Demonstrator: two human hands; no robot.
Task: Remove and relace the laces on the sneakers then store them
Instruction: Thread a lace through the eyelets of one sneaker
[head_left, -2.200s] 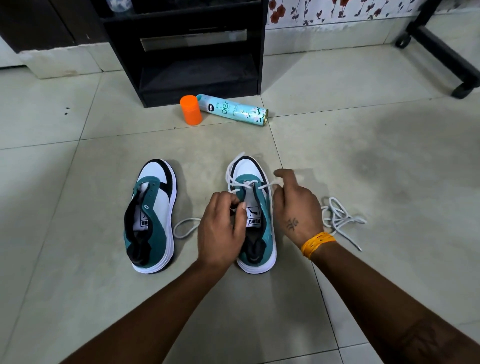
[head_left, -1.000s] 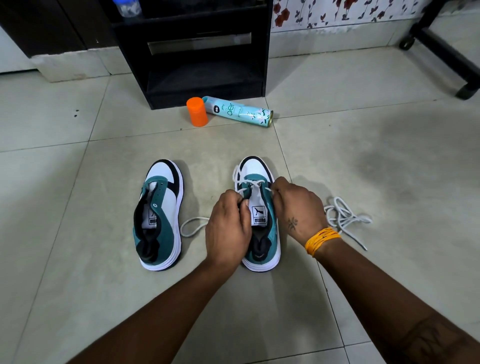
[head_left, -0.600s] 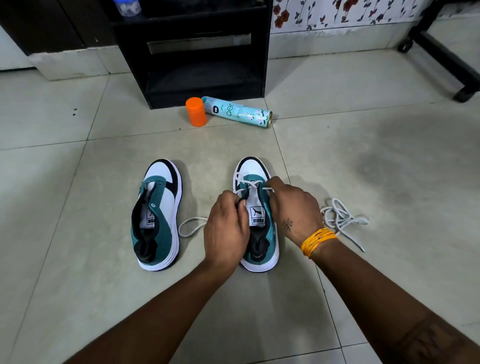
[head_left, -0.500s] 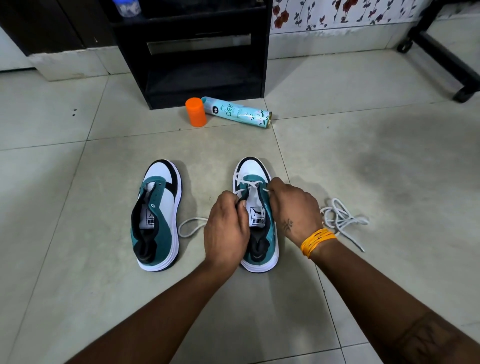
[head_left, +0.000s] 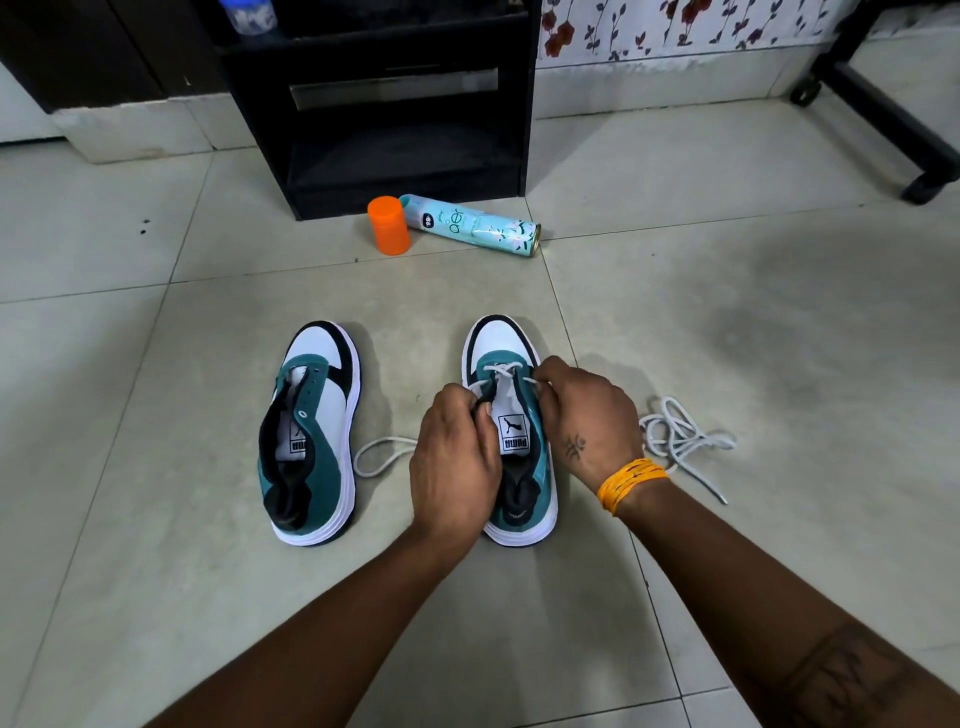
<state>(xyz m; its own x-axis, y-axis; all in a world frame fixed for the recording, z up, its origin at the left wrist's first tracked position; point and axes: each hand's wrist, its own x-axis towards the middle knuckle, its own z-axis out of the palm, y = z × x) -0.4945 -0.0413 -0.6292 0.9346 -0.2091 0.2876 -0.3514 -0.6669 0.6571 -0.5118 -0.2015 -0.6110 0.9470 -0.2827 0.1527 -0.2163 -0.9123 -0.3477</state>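
- I saw both sneakers standing on the tiled floor (head_left: 727, 322), toes pointing far; the left sneaker (head_left: 311, 431) carried no lace.
- My left hand (head_left: 454, 462) pinched the left edge of the right sneaker (head_left: 511, 415) beside its tongue.
- My right hand (head_left: 587, 415) pinched the white lace (head_left: 501, 370) at the far eyelets, fingers curled.
- A loose lace (head_left: 680, 436) lay bundled right of that shoe.
- An orange cap (head_left: 388, 225) and a spray can (head_left: 475, 224) lay far, near a black cabinet (head_left: 395, 98).

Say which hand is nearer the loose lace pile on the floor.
Right. The right hand works at the sneaker just beside the lace pile; the left hand is on the sneaker's far side.
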